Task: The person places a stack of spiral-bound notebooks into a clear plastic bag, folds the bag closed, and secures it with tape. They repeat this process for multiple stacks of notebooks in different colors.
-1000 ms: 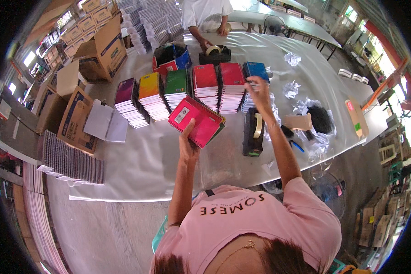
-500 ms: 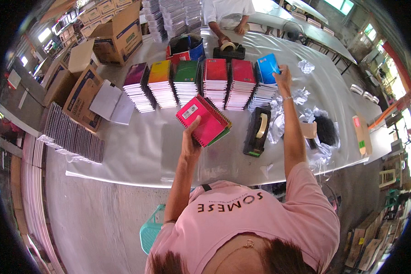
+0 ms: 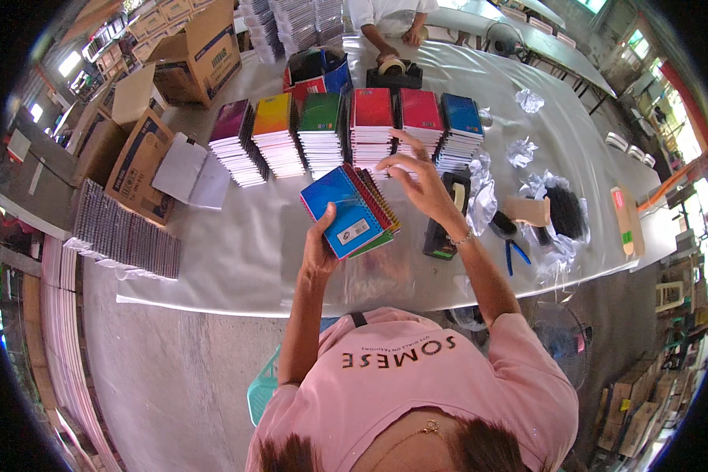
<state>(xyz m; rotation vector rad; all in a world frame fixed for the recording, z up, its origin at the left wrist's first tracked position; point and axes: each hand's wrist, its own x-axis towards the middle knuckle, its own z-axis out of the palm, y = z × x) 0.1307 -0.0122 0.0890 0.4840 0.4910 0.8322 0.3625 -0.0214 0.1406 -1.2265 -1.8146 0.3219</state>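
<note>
My left hand (image 3: pixel 319 245) grips a small fanned bundle of spiral notebooks (image 3: pixel 330 206), thumb across the top. A blue notebook with a white label lies uppermost; red and green ones show beneath. My right hand (image 3: pixel 423 187), fingers apart and holding nothing, hovers just right of the bundle. Beyond my hands several notebook stacks stand in a row: purple (image 3: pixel 230 124), yellow (image 3: pixel 274 116), green (image 3: pixel 321 112), red (image 3: pixel 372 108), pinkish red (image 3: pixel 421 110) and blue (image 3: pixel 461 116). Partly hidden behind my right hand is a black tape dispenser (image 3: pixel 439 245).
Crumpled clear wrap (image 3: pixel 481 197), blue-handled pliers (image 3: pixel 518 256) and a cardboard piece (image 3: pixel 529 211) lie right. At left are open cartons (image 3: pixel 141 165) and a dark notebook pile (image 3: pixel 122 236). Across the table, a co-worker's hand (image 3: pixel 387 55) touches another tape dispenser (image 3: pixel 393 77).
My right hand has come from the blue stack back toward the bundle. A blue notebook now tops the bundle, where a pink one was. My left hand stays nearly in place.
</note>
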